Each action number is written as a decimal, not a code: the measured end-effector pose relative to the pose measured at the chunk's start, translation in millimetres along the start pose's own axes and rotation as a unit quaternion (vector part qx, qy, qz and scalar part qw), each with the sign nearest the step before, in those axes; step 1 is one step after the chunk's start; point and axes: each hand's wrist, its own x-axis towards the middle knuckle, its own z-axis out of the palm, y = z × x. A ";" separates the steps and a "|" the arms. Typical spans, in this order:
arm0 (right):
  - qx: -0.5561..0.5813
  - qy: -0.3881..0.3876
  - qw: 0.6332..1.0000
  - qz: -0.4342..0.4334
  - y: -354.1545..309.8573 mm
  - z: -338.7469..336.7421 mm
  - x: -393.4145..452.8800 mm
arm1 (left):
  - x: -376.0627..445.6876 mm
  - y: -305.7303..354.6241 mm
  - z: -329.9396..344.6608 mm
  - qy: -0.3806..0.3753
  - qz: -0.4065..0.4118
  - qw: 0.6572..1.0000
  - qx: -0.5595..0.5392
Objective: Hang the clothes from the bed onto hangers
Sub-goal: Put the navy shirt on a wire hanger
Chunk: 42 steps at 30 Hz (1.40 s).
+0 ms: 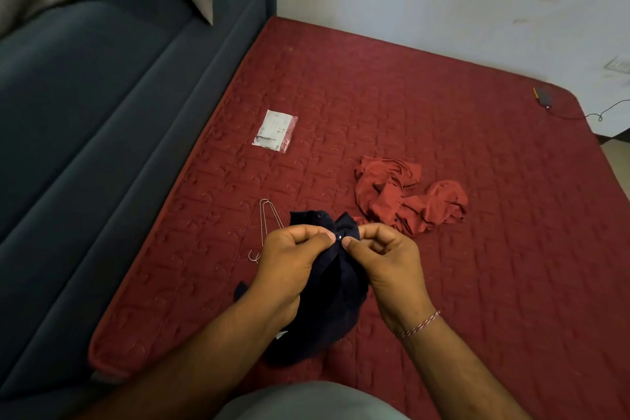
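Observation:
A dark navy shirt (335, 303) with buttons hangs bunched over the red bed (443, 112), held up between both hands. My left hand (289, 266) pinches the shirt's front edge near a button. My right hand (388, 259) pinches the facing edge, thumb and forefinger close to the left hand's. A thin wire hanger (269, 228) lies flat on the bed just left of my left hand, partly hidden behind it. A crumpled rust-red garment (405, 196) lies on the bed beyond my right hand.
A small clear plastic packet (275, 130) lies further back on the bed. A dark blue padded headboard (102, 112) runs along the left. A dark device with a cable (543, 96) sits at the far right corner, near the white wall.

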 end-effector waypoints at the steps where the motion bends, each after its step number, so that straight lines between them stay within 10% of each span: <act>1: -0.002 -0.002 1.000 -0.009 -0.5 0.6 -0.5 | -1.1 0.8 1.1 0.000 -0.002 1.000 -0.006; 31: -0.112 -0.128 0.983 -0.066 -4.6 -1.1 0.3 | 3.7 9.5 -10.4 -0.096 -0.131 0.985 -0.059; 42: -0.212 -0.067 0.963 -0.155 14.7 2.6 -1.8 | -1.6 -2.1 -9.9 -0.077 -0.106 0.985 -0.108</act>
